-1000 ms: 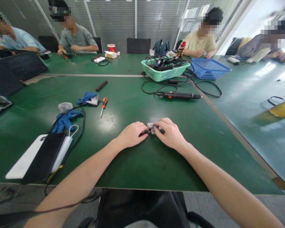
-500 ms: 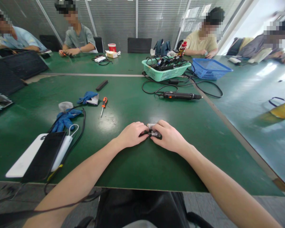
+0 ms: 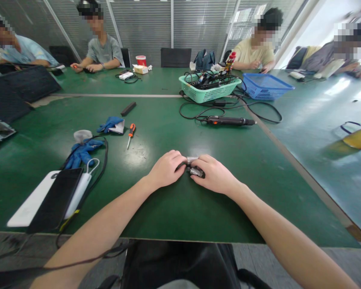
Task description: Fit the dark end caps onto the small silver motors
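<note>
1. While resting close together on the green bench top (image 3: 156, 216), the left hand (image 3: 165, 169) and right hand (image 3: 213, 174) gripped a small metal-and-black part (image 3: 194, 165) between curled fingers, a snug hold that suited such fine work.
2. Farther left lay an orange-handled screwdriver (image 3: 131, 134) and blue rubber gloves (image 3: 82, 154).
3. Far right, a black electric screwdriver (image 3: 228, 121) lay before a mint plastic basket (image 3: 209, 94) of cables.

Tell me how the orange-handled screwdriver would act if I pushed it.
The orange-handled screwdriver would probably roll if pushed, since it lies loose on the smooth green tabletop. Its slim shaft should feel stiff, and the whole tool looks fairly light.
</note>
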Demonstrator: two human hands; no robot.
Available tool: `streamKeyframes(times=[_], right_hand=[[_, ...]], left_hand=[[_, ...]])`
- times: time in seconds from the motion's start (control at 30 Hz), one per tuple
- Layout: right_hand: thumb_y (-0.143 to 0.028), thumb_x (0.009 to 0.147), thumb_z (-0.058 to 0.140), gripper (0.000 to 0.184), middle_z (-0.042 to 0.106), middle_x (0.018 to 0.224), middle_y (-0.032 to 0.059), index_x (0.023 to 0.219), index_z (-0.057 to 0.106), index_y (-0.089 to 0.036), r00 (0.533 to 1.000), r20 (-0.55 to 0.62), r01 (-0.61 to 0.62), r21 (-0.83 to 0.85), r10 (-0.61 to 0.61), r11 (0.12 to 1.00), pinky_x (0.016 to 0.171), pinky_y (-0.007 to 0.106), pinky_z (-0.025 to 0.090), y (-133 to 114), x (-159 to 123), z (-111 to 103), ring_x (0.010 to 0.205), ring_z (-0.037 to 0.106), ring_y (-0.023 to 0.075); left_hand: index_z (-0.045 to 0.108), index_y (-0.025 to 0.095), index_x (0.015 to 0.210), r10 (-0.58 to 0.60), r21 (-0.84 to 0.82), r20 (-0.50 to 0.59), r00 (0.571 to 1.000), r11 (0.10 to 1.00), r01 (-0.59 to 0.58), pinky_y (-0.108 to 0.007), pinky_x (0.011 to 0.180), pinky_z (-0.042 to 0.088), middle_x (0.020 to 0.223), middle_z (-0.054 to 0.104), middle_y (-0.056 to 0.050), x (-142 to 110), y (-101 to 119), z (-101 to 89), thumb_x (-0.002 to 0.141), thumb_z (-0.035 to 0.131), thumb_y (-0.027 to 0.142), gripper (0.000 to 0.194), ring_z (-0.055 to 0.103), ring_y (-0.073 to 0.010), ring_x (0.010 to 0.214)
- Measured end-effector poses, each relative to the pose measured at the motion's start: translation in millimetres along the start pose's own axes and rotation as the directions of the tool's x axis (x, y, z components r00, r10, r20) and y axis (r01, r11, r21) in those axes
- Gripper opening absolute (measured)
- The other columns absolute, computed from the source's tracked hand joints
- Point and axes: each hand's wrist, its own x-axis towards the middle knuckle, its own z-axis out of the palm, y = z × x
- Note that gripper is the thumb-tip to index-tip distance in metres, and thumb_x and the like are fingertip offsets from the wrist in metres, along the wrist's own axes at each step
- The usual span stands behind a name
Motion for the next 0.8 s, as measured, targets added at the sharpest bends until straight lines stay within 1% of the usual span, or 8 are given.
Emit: streamKeyframes(times=[0.07,0.13,0.23,0.33,0.47,0.63,0.8], right_hand=[[-0.023,0.087,0.067,0.017,0.067,0.102,0.0093,0.104,0.067,-0.020,1.000,0.012,0.016,0.007,-0.016,1.000,0.091,0.042,0.051,0.2,-0.3,-1.4,0.099,0.063,0.0274],[-0.023,0.088,0.066,0.016,0.068,0.104,0.0090,0.104,0.067,-0.021,0.999,0.032,0.031,0.023,-0.032,0.999,0.092,0.042,0.051,-0.5,-0.8,-3.6,0.100,0.064,0.0274],[-0.021,0.088,0.064,0.017,0.070,0.107,0.0081,0.105,0.066,-0.022,0.996,0.081,0.035,0.041,-0.038,0.999,0.089,0.041,0.052,-2.5,-1.8,-6.7,0.100,0.066,0.0268],[-0.022,0.088,0.064,0.019,0.071,0.109,0.0081,0.106,0.065,-0.022,0.993,0.113,0.026,0.050,-0.032,0.998,0.086,0.040,0.053,-3.8,-3.3,-7.4,0.098,0.067,0.0263],[-0.025,0.088,0.064,0.018,0.071,0.107,0.0081,0.106,0.064,-0.022,0.992,0.124,0.033,0.037,-0.037,0.999,0.084,0.039,0.054,-2.7,-4.8,-6.5,0.098,0.068,0.0263],[-0.029,0.089,0.066,0.024,0.072,0.109,0.0080,0.112,0.063,-0.022,0.988,0.154,0.027,0.009,-0.028,1.000,0.083,0.039,0.053,0.5,-5.6,-8.8,0.098,0.068,0.0270],[-0.030,0.091,0.065,0.015,0.072,0.106,0.0073,0.104,0.063,-0.022,0.981,0.192,0.040,-0.007,-0.038,0.999,0.081,0.038,0.051,3.9,-6.9,-12.5,0.095,0.068,0.0267]], left_hand=[[0.064,0.018,0.109,-0.005,0.015,-0.031,1.000,1.000,0.006,-0.039,0.091,0.050,0.104,0.062,-0.009,-0.1,0.3,-0.2,0.099,0.049,0.023,0.018,0.056,-0.0230,0.102],[0.064,0.018,0.110,-0.005,0.022,-0.038,0.999,1.000,0.005,-0.039,0.093,0.049,0.108,0.061,-0.009,0.0,0.5,-0.3,0.099,0.050,0.023,0.018,0.056,-0.0233,0.103],[0.064,0.019,0.113,0.004,0.031,-0.023,1.000,1.000,-0.003,-0.039,0.093,0.049,0.110,0.061,-0.009,0.1,0.7,-0.3,0.099,0.051,0.023,0.020,0.055,-0.0234,0.104],[0.064,0.019,0.111,0.018,0.035,-0.006,1.000,0.999,-0.018,-0.039,0.092,0.048,0.107,0.062,-0.009,0.0,1.4,-1.4,0.099,0.050,0.023,0.019,0.056,-0.0231,0.103],[0.064,0.019,0.106,0.060,0.033,0.038,0.997,0.998,-0.061,-0.039,0.089,0.047,0.102,0.063,-0.008,-0.4,4.2,-5.0,0.099,0.050,0.027,0.018,0.057,-0.0229,0.099],[0.064,0.018,0.102,0.093,0.019,0.118,0.989,0.995,-0.096,-0.037,0.084,0.046,0.096,0.064,-0.007,-1.4,6.5,-7.7,0.097,0.054,0.032,0.018,0.059,-0.0225,0.094],[0.064,0.019,0.100,0.103,-0.018,0.155,0.983,0.995,-0.101,-0.036,0.083,0.045,0.094,0.065,-0.006,-2.0,4.6,-7.1,0.093,0.060,0.034,0.017,0.061,-0.0221,0.094]])
